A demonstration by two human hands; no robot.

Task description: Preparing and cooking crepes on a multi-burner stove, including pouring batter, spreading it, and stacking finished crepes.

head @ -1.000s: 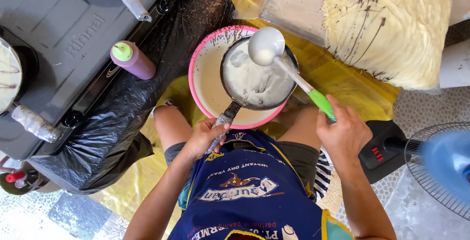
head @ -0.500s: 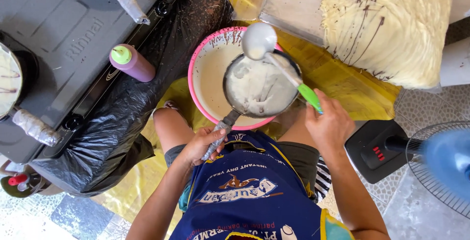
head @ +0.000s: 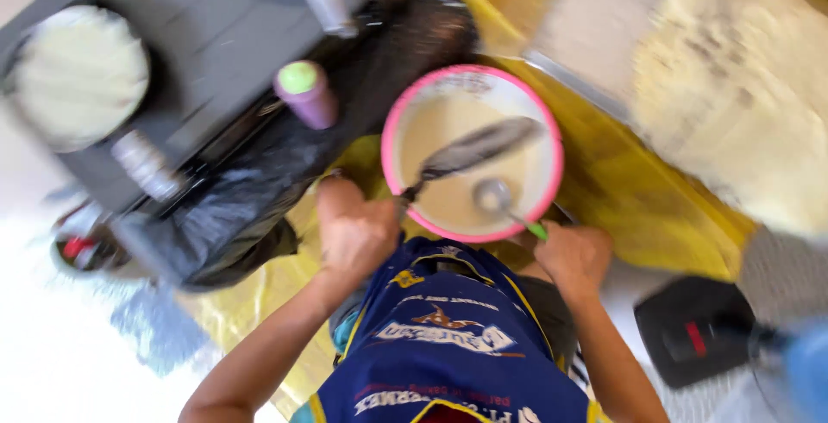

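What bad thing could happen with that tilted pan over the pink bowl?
The left hand holds the small pan tipped steeply over the pink bowl, so batter might slop past the rim. The right hand has the ladle down in the bowl; pan and ladle look close and could knock together.

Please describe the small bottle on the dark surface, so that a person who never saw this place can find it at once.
Start from the dark grey cooking surface at upper left and go to its edge nearest the pink-rimmed bowl of batter. There stands a small purple bottle; its light green cap sets it apart from everything around it.
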